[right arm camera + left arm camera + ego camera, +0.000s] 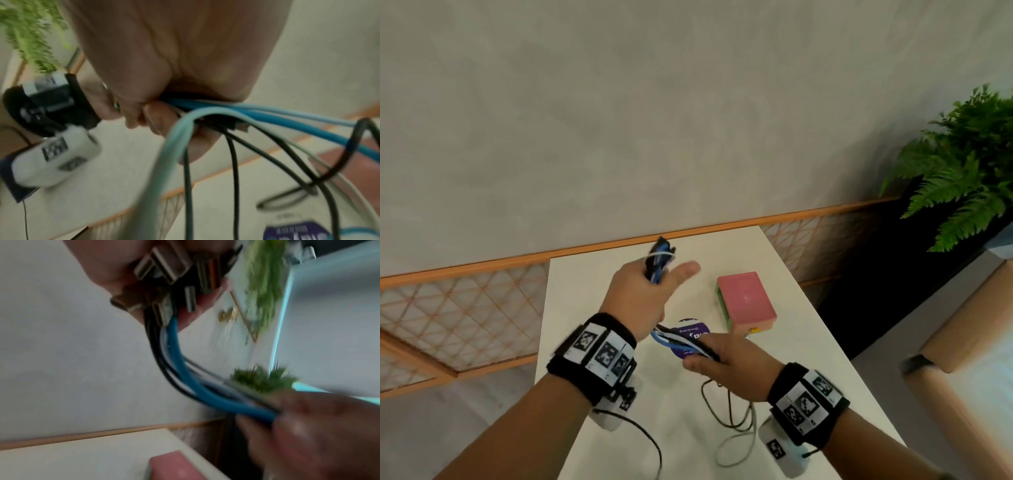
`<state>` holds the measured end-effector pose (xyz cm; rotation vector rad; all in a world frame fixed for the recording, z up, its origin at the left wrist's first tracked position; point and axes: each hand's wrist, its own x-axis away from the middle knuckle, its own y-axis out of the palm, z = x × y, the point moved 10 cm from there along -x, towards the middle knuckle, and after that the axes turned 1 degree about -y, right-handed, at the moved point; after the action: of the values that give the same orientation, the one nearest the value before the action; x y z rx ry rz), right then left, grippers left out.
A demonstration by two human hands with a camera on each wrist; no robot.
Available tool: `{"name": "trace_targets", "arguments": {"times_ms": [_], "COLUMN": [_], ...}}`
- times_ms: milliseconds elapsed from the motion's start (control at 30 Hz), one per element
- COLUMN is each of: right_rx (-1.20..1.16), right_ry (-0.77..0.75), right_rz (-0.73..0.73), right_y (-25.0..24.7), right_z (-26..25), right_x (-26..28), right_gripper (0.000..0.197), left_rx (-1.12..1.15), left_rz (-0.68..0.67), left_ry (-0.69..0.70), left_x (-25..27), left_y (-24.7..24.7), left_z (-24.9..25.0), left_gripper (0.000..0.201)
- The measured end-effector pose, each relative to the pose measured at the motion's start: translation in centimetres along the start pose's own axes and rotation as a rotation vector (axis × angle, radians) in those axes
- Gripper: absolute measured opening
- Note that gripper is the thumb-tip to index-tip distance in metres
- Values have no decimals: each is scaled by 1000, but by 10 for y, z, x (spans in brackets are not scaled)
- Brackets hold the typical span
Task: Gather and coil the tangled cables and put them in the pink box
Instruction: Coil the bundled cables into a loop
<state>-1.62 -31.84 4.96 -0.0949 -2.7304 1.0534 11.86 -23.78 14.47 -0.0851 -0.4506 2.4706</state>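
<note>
A bundle of blue, black and white cables (671, 337) runs between my two hands above the white table (803, 349). My left hand (661, 274) grips one end, with the plugs (661, 251) sticking up past the fingers; the left wrist view shows the metal plugs (164, 277) and the blue cable (180, 363) bending down toward the right hand (308, 434). My right hand (705, 356) grips the bundle lower down, fingers curled round the cables (277, 123). Loose loops (732, 418) trail beneath it on the table. The pink box (746, 301) sits beyond, lid down.
A round purple label (693, 334) lies under the cables. An orange-framed lattice rail (465, 301) runs behind the table. A fern (962, 171) and a cardboard box (979, 325) stand to the right. The table's right edge drops off close to the pink box.
</note>
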Motion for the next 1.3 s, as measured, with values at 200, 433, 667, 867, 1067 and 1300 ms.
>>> {"name": "trace_targets", "arguments": {"times_ms": [200, 433, 667, 867, 1067, 1300], "right_rx": [393, 511, 401, 16, -242, -224], "right_ry": [-37, -91, -168, -23, 13, 69], "right_rz": [-126, -185, 17, 199, 237, 265], "right_y": [-42, -65, -88, -81, -46, -34], "right_z": [-19, -40, -39, -1, 3, -4], "right_x": [0, -7, -29, -33, -24, -24], "right_gripper": [21, 24, 28, 25, 18, 35], "left_rx": [-658, -941, -447, -31, 227, 164], "left_rz": [-212, -445, -573, -484, -246, -285], "left_ry": [14, 5, -71, -25, -106, -129], "left_x": [-1, 14, 21, 10, -1, -7], "left_y": [19, 52, 72, 82, 71, 78], "left_z": [-31, -78, -87, -47, -32, -45], "left_gripper": [77, 74, 50, 65, 59, 62]}}
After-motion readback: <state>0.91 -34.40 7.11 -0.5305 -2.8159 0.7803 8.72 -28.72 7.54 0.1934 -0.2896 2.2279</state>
